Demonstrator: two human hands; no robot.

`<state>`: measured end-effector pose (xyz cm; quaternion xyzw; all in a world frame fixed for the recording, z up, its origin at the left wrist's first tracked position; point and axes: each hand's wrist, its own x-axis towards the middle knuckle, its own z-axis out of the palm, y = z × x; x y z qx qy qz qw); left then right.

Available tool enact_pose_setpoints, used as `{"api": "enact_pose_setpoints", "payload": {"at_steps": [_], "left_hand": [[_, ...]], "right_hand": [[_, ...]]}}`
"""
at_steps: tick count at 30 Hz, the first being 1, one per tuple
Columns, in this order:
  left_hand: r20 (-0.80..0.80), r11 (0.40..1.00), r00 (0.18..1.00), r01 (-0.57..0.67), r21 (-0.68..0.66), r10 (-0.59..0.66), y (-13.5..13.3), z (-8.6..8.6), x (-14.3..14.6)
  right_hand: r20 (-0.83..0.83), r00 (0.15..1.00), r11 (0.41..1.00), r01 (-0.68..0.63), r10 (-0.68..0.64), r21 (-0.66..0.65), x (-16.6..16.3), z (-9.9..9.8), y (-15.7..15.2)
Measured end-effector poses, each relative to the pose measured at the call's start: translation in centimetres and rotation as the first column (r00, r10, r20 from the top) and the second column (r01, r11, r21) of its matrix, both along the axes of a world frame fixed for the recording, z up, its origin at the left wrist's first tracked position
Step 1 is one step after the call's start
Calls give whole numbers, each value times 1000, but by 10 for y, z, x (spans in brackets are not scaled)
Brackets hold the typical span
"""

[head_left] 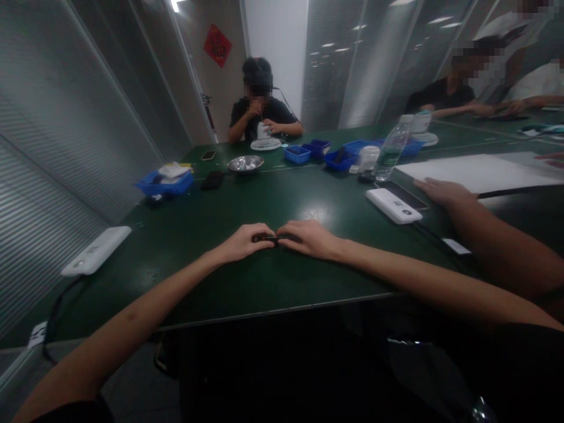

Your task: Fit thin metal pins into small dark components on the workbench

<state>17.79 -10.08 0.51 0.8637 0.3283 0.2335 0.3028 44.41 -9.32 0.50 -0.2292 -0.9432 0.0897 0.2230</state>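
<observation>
Over the green table (pixel 211 288), my left hand (pixel 247 242) and my right hand (pixel 308 238) meet, fingertips almost touching. Between thumbs and fingers both are closed on a thin dark flat object (pixel 277 239), seen edge-on; it may be a phone, but most of it is hidden by my fingers. My left hand grips its left end and my right hand its right end. The object appears level and close to the tabletop; whether it touches the table I cannot tell.
White power banks with cables lie left (pixel 97 251) and right (pixel 393 205). Beyond are a phone (pixel 400 194), a bottle (pixel 392 150), a metal bowl (pixel 245 165) and blue trays (pixel 166 185). A neighbour's arm (pixel 497 229) rests at right; another person (pixel 264 111) sits opposite.
</observation>
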Motion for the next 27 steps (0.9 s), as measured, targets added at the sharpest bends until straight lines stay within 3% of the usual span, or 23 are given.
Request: {"api": "enact_pose_setpoints", "payload": {"at_steps": [4,13,20,27], "left_hand": [[-16,998,1000,-10,56,11,0,1,-1],[-13,992,994,-107,61,108,0,3,-6],[-33,996,998,-59,73,62,-3,6,-7],[-38,996,999,-21,85,24,-1,5,-7]], "right_hand": [[-23,999,1000,28,-28,-9,-2,1,-2],[-132,950,959,273,-282,-82,3,-1,5],[-63,997,996,46,-51,-73,7,6,-2],[-16,999,998,44,-45,-51,3,4,-1]]}}
